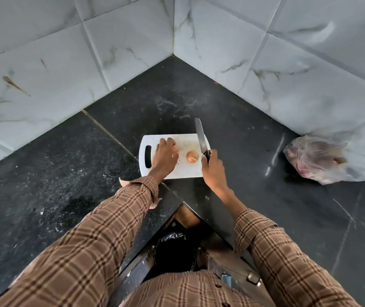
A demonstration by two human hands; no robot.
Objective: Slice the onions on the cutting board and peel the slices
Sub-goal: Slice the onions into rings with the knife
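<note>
So we've got the white board sitting mid-frame on the black counter, in the corner of the tiled walls. An onion half lies on the board, right of center. Our left hand is down on the board just left of it, fingers curled over something pinkish, probably another onion piece, can't really tell. Our right hand grips the knife, blade pointing up-frame over the board's right edge. A plastic bag sits far right by the wall.
</note>
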